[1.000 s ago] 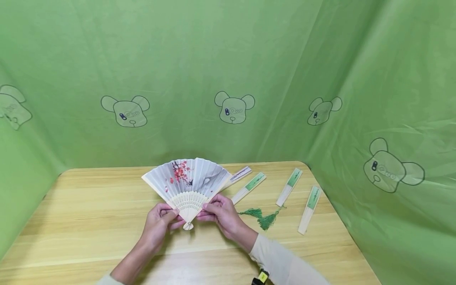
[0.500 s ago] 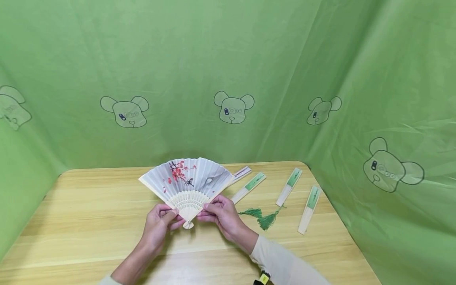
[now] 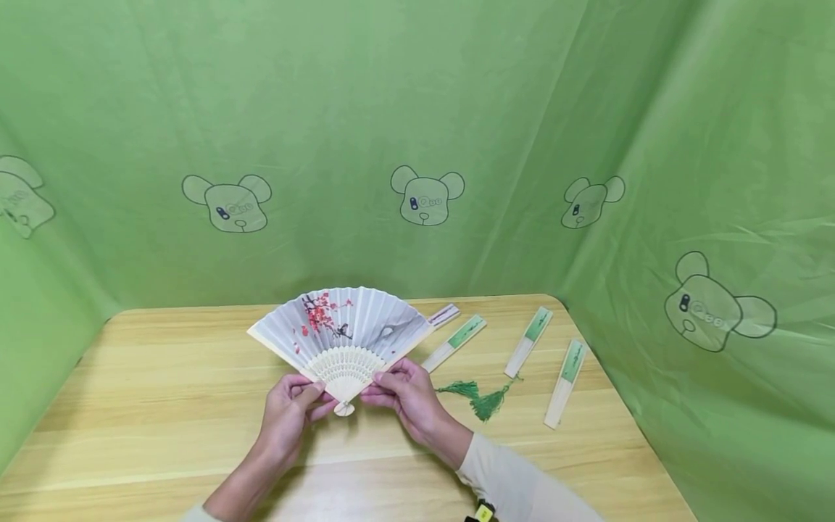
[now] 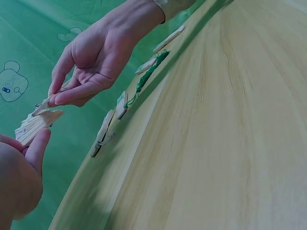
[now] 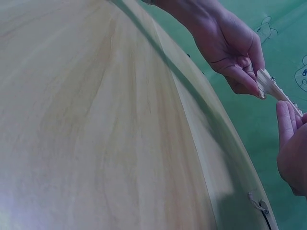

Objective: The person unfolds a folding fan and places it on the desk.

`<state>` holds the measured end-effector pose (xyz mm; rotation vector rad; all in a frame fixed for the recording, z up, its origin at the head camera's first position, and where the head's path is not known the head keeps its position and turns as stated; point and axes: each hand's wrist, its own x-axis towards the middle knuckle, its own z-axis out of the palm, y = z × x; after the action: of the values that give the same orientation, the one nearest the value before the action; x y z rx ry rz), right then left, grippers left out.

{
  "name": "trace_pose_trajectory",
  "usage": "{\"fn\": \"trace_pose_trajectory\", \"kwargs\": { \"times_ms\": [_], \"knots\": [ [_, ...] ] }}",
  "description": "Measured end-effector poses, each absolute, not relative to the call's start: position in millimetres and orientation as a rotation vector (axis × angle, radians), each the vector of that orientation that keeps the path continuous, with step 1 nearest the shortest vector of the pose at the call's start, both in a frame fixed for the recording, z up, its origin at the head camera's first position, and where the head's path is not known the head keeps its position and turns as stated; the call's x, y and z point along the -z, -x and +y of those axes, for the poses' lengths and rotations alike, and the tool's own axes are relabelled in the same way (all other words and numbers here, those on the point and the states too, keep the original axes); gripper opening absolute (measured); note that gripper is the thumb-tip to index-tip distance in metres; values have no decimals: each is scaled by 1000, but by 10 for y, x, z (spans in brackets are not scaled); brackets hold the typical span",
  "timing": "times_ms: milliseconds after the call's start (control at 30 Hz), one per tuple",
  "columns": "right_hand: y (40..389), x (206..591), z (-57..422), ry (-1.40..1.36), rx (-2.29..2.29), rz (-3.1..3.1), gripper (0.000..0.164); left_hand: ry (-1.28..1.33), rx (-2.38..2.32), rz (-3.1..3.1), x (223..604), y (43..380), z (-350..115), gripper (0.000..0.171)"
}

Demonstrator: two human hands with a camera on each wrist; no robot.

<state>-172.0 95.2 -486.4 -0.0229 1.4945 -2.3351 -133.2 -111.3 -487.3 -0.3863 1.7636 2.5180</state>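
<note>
I have the blossom-printed folding fan (image 3: 343, 346) spread wide in front of me, up off the tabletop (image 3: 163, 406), its pivot (image 3: 344, 408) end toward me. My left hand (image 3: 287, 413) pinches the left guard stick (image 3: 280, 355) and my right hand (image 3: 411, 397) the right guard stick (image 3: 414, 346), both low near the pivot, thumbs in front and bent fingers behind. To do this well, I judge that any draw should be slow and equal on both sides, with a light pinch, so the pleated leaf (image 3: 362, 312) lies even and no thin ribs (image 3: 346, 365) strain. Counting up: one spread fan, and four closed ones on the right part of the tabletop, namely one purple-printed fan (image 3: 445, 315), partly hidden behind mine, and three green-printed fans (image 3: 529, 341). Two green tassels (image 3: 489, 403) lie beside them, and five bear heads (image 3: 427, 201) show on the green cloth (image 3: 339, 109).
</note>
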Motion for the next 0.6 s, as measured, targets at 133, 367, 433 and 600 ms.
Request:
{"fn": "trace_pose_trajectory", "kwargs": {
  "times_ms": [133, 367, 433, 600],
  "knots": [
    [1712, 4863, 948, 12, 2350, 1485, 14, 388, -2526, 1757, 4871, 1324, -1108, 24],
    [1696, 4868, 936, 5, 2380, 1457, 14, 399, -2536, 1753, 4864, 1311, -1105, 23],
    [1690, 4868, 929, 0, 2385, 1458, 15, 398, -2543, 1748, 4858, 1306, -1106, 23],
    [1675, 4867, 907, -14, 2404, 1460, 18, 407, -2561, 1741, 4853, 1302, -1104, 22]
  ]
}}
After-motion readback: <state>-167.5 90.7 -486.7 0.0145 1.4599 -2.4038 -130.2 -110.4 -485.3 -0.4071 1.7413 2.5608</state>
